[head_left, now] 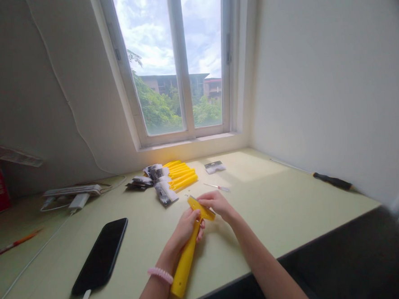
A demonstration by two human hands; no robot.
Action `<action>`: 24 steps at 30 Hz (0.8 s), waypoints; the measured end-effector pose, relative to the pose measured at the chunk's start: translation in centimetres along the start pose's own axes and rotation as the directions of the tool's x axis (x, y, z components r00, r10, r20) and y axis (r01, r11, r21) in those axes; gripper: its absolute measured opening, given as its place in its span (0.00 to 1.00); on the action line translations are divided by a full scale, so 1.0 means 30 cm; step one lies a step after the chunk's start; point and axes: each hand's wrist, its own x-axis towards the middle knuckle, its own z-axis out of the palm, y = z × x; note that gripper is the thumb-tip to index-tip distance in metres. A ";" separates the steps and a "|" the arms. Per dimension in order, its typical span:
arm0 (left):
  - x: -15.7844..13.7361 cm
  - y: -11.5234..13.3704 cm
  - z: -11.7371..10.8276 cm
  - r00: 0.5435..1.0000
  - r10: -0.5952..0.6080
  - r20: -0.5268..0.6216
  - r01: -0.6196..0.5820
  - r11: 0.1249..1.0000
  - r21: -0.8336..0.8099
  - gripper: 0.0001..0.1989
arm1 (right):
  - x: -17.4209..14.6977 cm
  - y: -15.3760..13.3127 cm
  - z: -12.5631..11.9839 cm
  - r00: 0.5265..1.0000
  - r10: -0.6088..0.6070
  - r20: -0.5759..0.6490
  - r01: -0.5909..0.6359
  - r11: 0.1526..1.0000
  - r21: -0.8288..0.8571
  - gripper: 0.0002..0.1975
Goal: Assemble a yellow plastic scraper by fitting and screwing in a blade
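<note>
A yellow scraper (185,265) lies slantwise over the desk, its long handle pointing back toward me and its wide head at the far end. Wrapped round its neck, just below the head, is my left hand (187,227), with the thumb on top. My right hand (218,204) is closed at the head's far edge, fingertips pressed together against it; whether a small part sits between them is hidden. Tiny bits lie just beyond the head. A small screwdriver (218,187) with a clear handle rests a little farther off.
Behind are several yellow handles (184,179) beside black-and-clear packets (164,192). Another packet (215,167) lies near the window. A long black-handled screwdriver (331,181) lies by the right wall. At left are a plugged-in phone (101,257), a power strip (72,190) and an orange pencil (17,242).
</note>
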 end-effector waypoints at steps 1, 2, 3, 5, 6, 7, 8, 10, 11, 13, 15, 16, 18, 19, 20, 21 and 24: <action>0.000 0.000 0.000 1.000 0.003 0.001 -0.003 1.000 0.001 0.10 | -0.001 -0.001 0.000 1.000 -0.001 0.004 0.001 1.000 0.001 0.10; -0.001 0.000 0.000 1.000 0.005 0.002 -0.005 1.000 0.001 0.09 | -0.003 -0.002 0.000 1.000 0.000 0.012 0.000 1.000 0.002 0.10; -0.001 0.000 0.001 1.000 0.005 0.002 -0.005 1.000 -0.002 0.09 | -0.004 -0.003 0.000 1.000 0.001 0.021 -0.001 1.000 0.003 0.10; -0.003 0.000 0.002 1.000 0.003 -0.002 -0.003 1.000 -0.006 0.09 | -0.007 -0.005 0.001 0.999 0.006 0.032 -0.007 1.000 0.006 0.11; -0.004 0.001 0.002 1.000 0.004 -0.006 -0.004 1.000 -0.008 0.08 | -0.007 -0.006 0.002 0.999 0.007 0.034 -0.008 1.000 0.007 0.11; -0.004 0.002 0.003 1.000 0.005 -0.011 -0.005 1.000 -0.008 0.08 | -0.007 -0.006 0.004 0.999 0.006 0.033 -0.007 1.000 0.009 0.11; -0.005 0.004 0.004 1.000 0.007 -0.014 -0.007 1.000 -0.006 0.08 | -0.007 -0.006 0.005 1.000 0.004 0.029 -0.004 1.000 0.010 0.11; -0.007 0.009 0.006 1.000 0.011 -0.024 -0.011 1.000 -0.001 0.08 | -0.005 -0.006 0.008 1.000 0.000 0.017 -0.001 1.000 0.009 0.11; -0.008 0.011 0.006 1.000 0.012 -0.028 -0.012 1.000 0.001 0.08 | -0.004 -0.005 0.008 1.000 0.002 0.012 -0.002 1.000 0.006 0.11; -0.009 0.016 0.008 0.999 0.012 -0.034 -0.012 1.000 -0.001 0.08 | -0.002 -0.003 0.007 1.000 0.024 0.014 -0.024 1.000 0.005 0.12; -0.010 0.019 0.008 0.999 0.014 -0.038 -0.014 1.000 -0.008 0.08 | -0.001 0.001 0.001 0.998 0.059 0.030 -0.060 0.998 0.020 0.12; -0.009 0.019 0.007 0.999 0.012 -0.039 -0.013 1.000 -0.011 0.08 | 0.000 0.003 -0.002 0.997 0.074 0.033 -0.075 0.997 0.025 0.12; -0.007 0.018 0.005 0.999 0.010 -0.040 -0.011 1.000 -0.015 0.09 | 0.001 0.005 -0.008 0.996 0.083 0.027 -0.084 0.996 0.019 0.10; -0.006 0.017 0.004 0.999 0.012 -0.040 -0.012 1.000 -0.015 0.09 | 0.002 0.006 -0.010 0.997 0.078 0.023 -0.078 0.997 0.011 0.09; -0.004 0.016 0.002 0.999 0.014 -0.040 -0.015 1.000 -0.015 0.09 | 0.002 0.006 -0.011 0.997 0.069 0.022 -0.069 0.998 0.005 0.09; -0.003 0.015 0.002 0.999 0.016 -0.042 -0.016 1.000 -0.014 0.09 | 0.002 0.005 -0.012 0.998 0.059 0.026 -0.059 0.998 0.001 0.09; 0.003 0.012 0.001 0.998 0.009 -0.055 -0.010 1.000 -0.012 0.08 | -0.002 -0.001 -0.011 0.998 0.038 0.042 -0.037 0.999 -0.006 0.09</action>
